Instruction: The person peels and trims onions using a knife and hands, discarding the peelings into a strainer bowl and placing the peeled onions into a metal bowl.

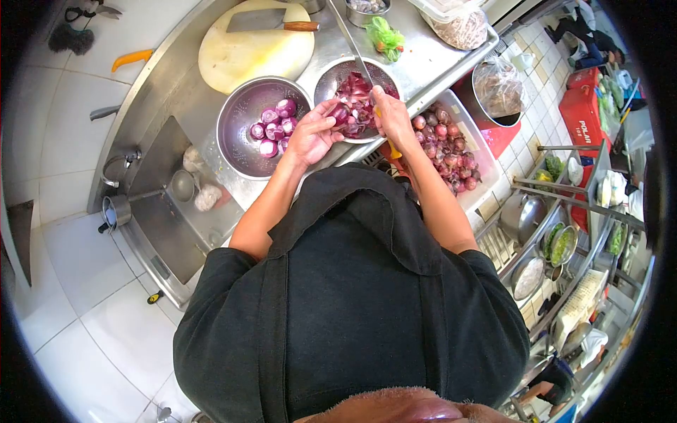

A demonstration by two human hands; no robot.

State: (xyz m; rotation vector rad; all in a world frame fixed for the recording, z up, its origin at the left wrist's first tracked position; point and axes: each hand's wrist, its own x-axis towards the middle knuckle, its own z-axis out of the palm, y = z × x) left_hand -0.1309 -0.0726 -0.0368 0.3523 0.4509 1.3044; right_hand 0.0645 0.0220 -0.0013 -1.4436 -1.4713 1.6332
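Here, in the head view, the left hand (pixel 314 136) pinches a red onion (pixel 339 114) over the edge of a bowl (pixel 328 77) of peelings, while the right hand (pixel 392 116) is closed round a knife (pixel 350 41). The onion looks light and firm, probably slippery where peeled, so best held by its round sides.

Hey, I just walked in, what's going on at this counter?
A person has a red onion in the left hand and a long knife in the right hand, above a metal bowl of onion skins. To the left, a colander holds peeled onions; to the right, a tub holds many unpeeled ones. Farther back, a cleaver lies on a round cutting board.
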